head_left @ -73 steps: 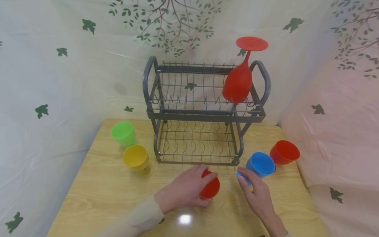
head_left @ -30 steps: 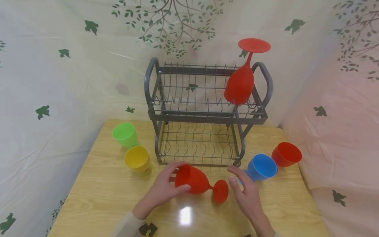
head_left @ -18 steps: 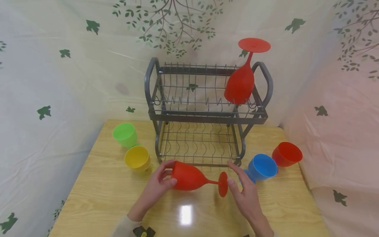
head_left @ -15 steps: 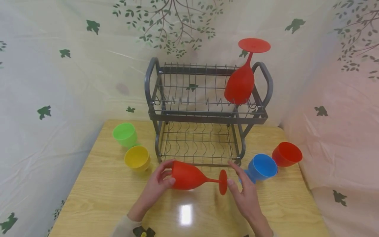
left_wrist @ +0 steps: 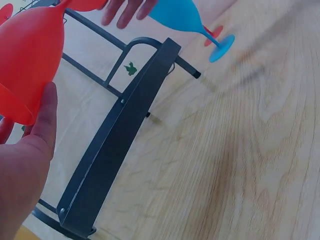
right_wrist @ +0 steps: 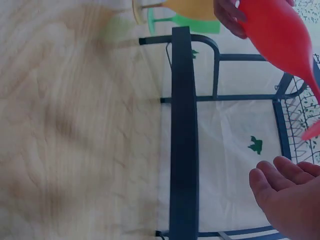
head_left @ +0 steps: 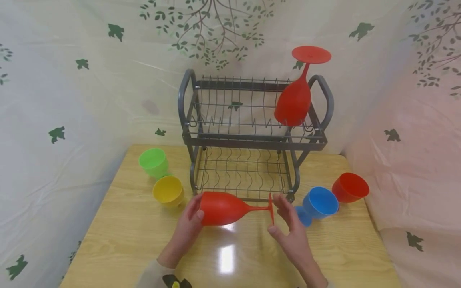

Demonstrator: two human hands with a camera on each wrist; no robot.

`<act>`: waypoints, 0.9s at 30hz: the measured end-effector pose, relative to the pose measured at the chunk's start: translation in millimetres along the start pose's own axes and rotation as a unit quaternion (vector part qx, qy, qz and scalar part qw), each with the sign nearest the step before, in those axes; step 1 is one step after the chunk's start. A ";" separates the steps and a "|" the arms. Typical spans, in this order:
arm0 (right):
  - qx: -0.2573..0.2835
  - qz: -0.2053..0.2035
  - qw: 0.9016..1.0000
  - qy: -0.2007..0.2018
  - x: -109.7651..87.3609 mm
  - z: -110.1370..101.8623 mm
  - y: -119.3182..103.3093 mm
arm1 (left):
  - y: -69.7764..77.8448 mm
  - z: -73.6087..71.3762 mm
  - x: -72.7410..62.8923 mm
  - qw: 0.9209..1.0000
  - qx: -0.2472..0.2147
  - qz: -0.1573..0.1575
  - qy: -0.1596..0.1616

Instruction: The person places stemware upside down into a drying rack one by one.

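Note:
My left hand (head_left: 187,226) grips a red plastic wine glass (head_left: 223,209) by its bowl, close to the rim. The glass lies level above the table, mouth to the left and stem to the right. In the left wrist view, the thumb presses along the bowl (left_wrist: 32,55). My right hand (head_left: 295,236), fingers loosely spread, is beside the flat foot of the glass; the right wrist view shows a gap between the fingertips (right_wrist: 260,182) and the foot. Another red wine glass (head_left: 293,104) stands upside down on the rack's upper tier, at its right end.
The dark two-tier dish rack (head_left: 252,142) stands behind my hands on the wooden table (head_left: 126,240). A green goblet (head_left: 153,162) and a yellow goblet (head_left: 168,191) stand left. Blue (head_left: 320,203) and red (head_left: 350,188) goblets stand right, close together. Patterned cloth hangs around the table.
My left hand has shifted left while turning the red wine glass from end-on to level, its foot swinging toward my right hand. The right hand's fingers have bent slightly beside the foot.

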State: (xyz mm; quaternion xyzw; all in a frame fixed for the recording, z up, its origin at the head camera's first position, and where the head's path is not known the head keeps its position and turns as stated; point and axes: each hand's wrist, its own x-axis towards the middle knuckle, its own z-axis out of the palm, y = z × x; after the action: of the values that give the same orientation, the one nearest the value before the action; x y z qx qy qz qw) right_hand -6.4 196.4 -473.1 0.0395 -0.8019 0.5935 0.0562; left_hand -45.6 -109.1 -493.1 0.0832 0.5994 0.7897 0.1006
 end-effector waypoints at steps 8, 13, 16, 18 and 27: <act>0.029 0.026 0.999 -0.015 -2.1 9.1 2.9 | -6.5 8.3 3.4 0.994 -0.097 0.027 -0.037; 0.044 0.032 0.998 -0.024 -3.3 15.6 2.6 | -7.9 13.0 5.2 0.992 -0.117 0.031 -0.034; 0.057 0.036 0.997 -0.034 -5.0 19.4 1.3 | -7.3 16.2 6.3 0.991 -0.125 0.036 -0.036; 0.063 0.032 0.997 -0.041 -5.6 22.3 -0.3 | -7.1 18.3 6.9 0.990 -0.129 0.039 -0.038; 0.065 0.035 0.995 -0.071 -7.8 31.1 -8.2 | -9.5 25.2 9.4 0.987 -0.148 0.039 -0.050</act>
State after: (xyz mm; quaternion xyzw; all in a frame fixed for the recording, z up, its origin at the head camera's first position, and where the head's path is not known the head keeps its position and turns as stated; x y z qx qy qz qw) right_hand 1.0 164.2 -475.5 0.0575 -0.7645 0.6416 -0.0243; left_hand -47.8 -80.8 -495.4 0.1305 0.4663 0.8679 0.1110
